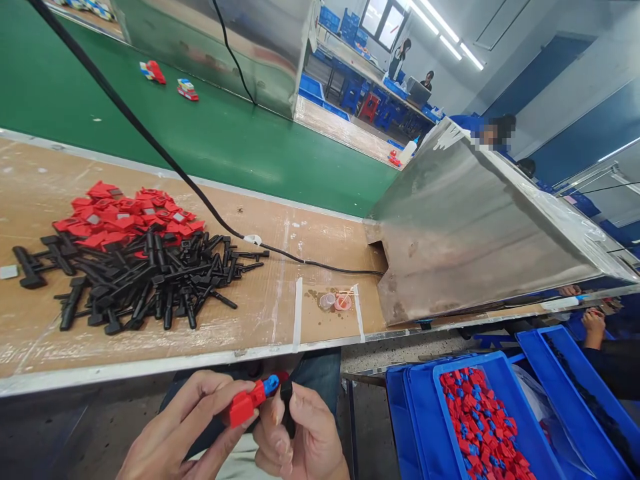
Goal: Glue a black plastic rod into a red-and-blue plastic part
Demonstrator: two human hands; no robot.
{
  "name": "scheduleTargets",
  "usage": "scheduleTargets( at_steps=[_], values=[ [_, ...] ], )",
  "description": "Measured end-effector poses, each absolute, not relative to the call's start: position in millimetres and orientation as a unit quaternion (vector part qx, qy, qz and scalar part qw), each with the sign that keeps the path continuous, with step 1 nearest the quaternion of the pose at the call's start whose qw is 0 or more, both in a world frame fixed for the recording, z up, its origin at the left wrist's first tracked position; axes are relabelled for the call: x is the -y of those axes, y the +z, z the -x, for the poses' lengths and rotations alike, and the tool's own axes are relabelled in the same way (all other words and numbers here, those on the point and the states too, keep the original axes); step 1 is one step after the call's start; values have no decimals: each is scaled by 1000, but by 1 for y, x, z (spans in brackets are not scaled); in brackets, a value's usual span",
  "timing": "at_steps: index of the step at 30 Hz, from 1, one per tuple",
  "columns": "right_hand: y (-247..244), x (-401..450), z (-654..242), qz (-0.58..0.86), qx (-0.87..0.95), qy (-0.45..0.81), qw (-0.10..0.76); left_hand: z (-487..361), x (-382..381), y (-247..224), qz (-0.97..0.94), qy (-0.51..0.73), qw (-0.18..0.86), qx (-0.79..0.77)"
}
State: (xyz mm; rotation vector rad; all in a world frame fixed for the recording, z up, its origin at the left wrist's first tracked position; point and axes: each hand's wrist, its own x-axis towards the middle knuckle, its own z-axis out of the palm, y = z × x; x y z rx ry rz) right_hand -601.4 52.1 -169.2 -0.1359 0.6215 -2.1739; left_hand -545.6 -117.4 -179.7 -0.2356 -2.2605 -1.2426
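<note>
Red piece with a blue tip sat pinched between the thumb and fingers of the left hand, held low, below the near edge of the surface. Right hand was clenched around a black pin, its top just beside the blue tip; whether the two touched could not be told. Both hands were well below the black pin pile on the surface. Red parts heap lay touching the far side of that pile. A black cable ran past the pile to the steel chute, well right of the pile. Two small cups stood between pile and chute. Green belt ran beyond the pile, carrying two assembled pieces. Blue bin of red-blue parts stood below the chute.
</note>
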Motion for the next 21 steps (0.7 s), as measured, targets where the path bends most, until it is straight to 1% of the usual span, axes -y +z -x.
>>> scheduleTargets(
  at_steps=[11,13,17,19,21],
  values=[
    [-170,-55,600,25,-258,-865,429,553,123,-188,59,-471,260,841],
    [-173,-60,599,9,-310,-866,391,556,121,-181,35,-513,250,820],
    [-174,-70,602,26,-483,-838,252,564,108,-164,-28,-660,179,729],
    [-172,-71,606,45,-517,-827,219,565,101,-166,-41,-679,193,707],
    [-169,-70,610,54,-516,-828,215,563,95,-175,-19,-662,225,715]
  ],
)
